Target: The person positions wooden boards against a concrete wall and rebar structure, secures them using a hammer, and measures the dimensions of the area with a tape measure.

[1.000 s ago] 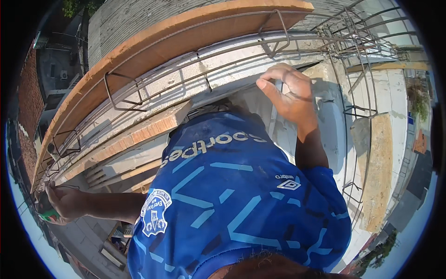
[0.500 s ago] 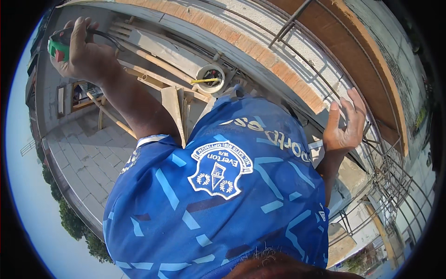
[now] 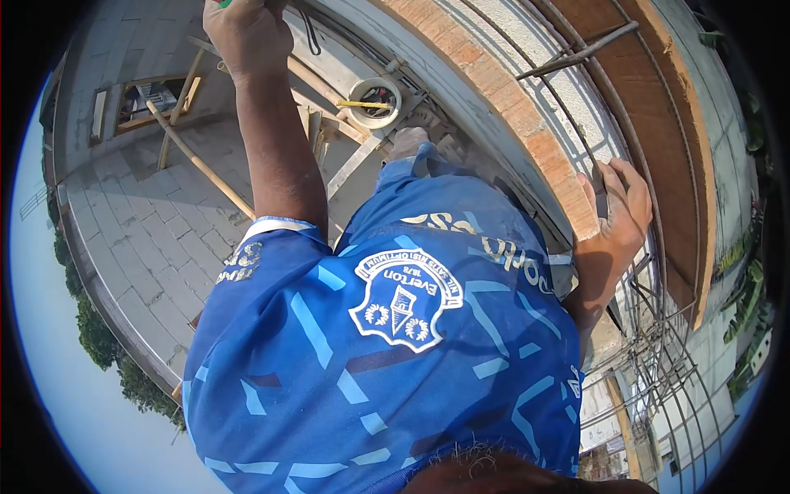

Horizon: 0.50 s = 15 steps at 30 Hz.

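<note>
My left hand (image 3: 247, 37) is raised at the top edge of the view, its fingers closed and partly cut off. A sliver of a green tool (image 3: 224, 3) shows in it; the rest lies out of view. A dark cord (image 3: 309, 34) hangs beside that hand. On the right, my right hand (image 3: 619, 216) has its fingers bent around a thin steel rod (image 3: 568, 122), close to the rod's near end. Its thumb side is by the rough orange-brown edge strip (image 3: 527, 123) of the whitish ledge.
Thicker rebar (image 3: 584, 56) crosses the ledge beside a brown board (image 3: 671, 148). A rebar cage (image 3: 658, 362) stands at lower right. Beyond my feet sits a white bucket (image 3: 375, 115) with a yellow tool across it. Wooden poles (image 3: 202, 160) lean near a grey block wall (image 3: 136, 239).
My left hand has swung right and up with the green tool, which is now mostly out of view. My right hand's spread fingers have closed on the steel rod.
</note>
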### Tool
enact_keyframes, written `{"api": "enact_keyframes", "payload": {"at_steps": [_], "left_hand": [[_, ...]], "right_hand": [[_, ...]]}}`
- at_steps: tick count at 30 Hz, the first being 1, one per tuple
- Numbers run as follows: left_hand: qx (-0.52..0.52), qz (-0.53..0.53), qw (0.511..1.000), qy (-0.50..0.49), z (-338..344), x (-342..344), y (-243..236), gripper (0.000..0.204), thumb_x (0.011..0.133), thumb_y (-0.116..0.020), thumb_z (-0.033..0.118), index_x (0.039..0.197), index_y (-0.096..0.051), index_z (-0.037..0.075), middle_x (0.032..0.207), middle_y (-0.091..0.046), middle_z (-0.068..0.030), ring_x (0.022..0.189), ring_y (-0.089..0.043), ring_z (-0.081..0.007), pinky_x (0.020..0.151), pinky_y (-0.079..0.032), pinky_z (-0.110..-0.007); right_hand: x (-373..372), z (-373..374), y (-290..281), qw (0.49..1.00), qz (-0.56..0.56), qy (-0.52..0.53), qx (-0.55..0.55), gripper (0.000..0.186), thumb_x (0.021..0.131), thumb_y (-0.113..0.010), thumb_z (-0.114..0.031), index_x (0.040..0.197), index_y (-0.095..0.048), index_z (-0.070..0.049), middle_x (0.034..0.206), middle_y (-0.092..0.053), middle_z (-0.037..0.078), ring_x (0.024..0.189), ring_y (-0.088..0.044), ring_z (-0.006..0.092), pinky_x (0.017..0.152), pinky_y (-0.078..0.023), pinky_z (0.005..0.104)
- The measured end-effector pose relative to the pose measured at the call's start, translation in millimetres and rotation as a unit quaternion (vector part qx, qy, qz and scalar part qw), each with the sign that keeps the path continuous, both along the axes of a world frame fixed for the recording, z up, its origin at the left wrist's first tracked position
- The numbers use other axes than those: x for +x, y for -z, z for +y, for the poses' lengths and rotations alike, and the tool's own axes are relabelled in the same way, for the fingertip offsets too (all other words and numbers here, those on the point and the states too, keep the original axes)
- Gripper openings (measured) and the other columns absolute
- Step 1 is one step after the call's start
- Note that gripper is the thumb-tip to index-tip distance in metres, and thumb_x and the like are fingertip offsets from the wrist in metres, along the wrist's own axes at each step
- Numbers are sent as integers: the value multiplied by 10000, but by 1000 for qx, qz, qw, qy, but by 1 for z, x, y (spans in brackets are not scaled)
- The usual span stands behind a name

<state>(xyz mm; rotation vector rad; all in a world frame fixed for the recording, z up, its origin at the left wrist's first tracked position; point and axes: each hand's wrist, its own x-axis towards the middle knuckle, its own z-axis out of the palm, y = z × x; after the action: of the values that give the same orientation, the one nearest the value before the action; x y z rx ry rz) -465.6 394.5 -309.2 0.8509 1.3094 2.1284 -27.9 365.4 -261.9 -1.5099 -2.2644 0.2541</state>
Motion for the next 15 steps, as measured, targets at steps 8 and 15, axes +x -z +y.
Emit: {"api": "enact_keyframes", "payload": {"at_steps": [8, 15], "left_hand": [[-9, -40, 999, 16, -3, -10, 3, 331, 901, -692, 29, 1224, -630, -2, 975, -736, -79, 871, -712, -182, 728, -608, -358], [-104, 20, 991, 85, -12, -45, -8, 275, 908, -691, 46, 1174, -657, -12, 964, -738, -82, 897, -713, -191, 775, -606, -369]], "right_hand": [[2, 9, 1, 998, -21, -63, -22, 488, 715, -852, -114, 1168, -680, -52, 1142, -647, 139, 1114, -568, 356, 957, -454, 456], [6, 13, -1, 996, -1, -82, -46, 522, 682, -867, -103, 1168, -683, -65, 1171, -640, 150, 1144, -563, 359, 982, -457, 460]]}}
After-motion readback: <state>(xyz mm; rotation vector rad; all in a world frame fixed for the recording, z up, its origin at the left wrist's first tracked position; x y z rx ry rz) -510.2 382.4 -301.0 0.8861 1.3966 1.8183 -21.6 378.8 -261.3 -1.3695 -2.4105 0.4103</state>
